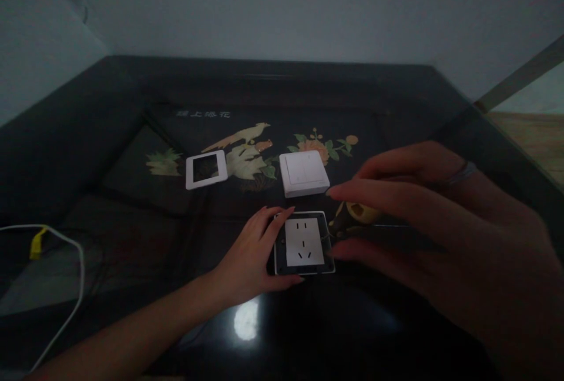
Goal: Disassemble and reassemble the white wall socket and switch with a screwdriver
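While the left hand [249, 266] spans the socket [304, 243] from the left, its thumb runs along the near edge and its fingers reach the far edge, pinching the piece between them. The socket lies on the dark table [379, 90], near the middle. Its white rim encloses a dark recessed border, and within that sits a white slotted panel, with no outer cover over the border.

At the right, the right hand [467, 246] has its thumb and index finger spread apart, their tips close to the socket's right side. Between and behind them shows a screwdriver [359, 211] with a yellow and dark handle, its thin shaft pointing left at the dark border. The fingers partly hide it, so I cannot tell whether they press on the handle.

Just beyond the socket rests a white switch [305, 174], its rocker panel set inside a raised surround. Farther left lies a flat white frame [222, 164], whose opening holds only a view of the dark tabletop. Both lie over or beside a painted bird-and-flower design [244, 134]. At the far left side, a white cable [81, 260] curves past a yellow tag [37, 244].
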